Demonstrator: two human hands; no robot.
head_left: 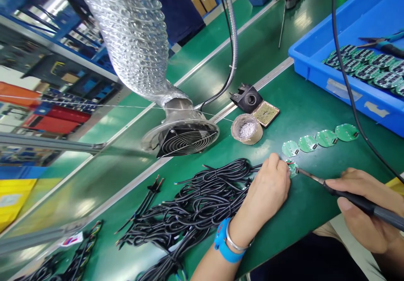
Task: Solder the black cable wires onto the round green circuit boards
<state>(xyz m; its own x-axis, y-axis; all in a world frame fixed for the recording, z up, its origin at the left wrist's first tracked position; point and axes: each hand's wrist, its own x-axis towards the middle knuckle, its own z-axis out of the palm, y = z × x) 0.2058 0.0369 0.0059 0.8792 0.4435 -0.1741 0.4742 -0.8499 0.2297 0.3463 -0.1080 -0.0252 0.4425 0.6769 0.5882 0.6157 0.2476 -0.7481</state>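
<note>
My left hand [269, 186], with a blue band and a metal bangle at the wrist, is closed on the end of a black cable. A red wire end [291, 163] shows past its fingers, over a small round green circuit board [293, 169]. Part of that board is hidden by the fingertips. My right hand [368, 207] grips the black handle of a soldering iron [311, 176], whose tip is at the board's right edge. Several similar green boards [307, 143] lie in a row just beyond. Bundled black cables [205, 201] are heaped left of my left hand.
A solder-filled cup [247, 128] stands beside an iron stand with a sponge [267, 113]. Left of them hangs a fume extractor hood [186, 140] on a foil duct. At right, a blue bin [341, 89] holds boards and pliers; the iron's cord [347, 75] crosses before it.
</note>
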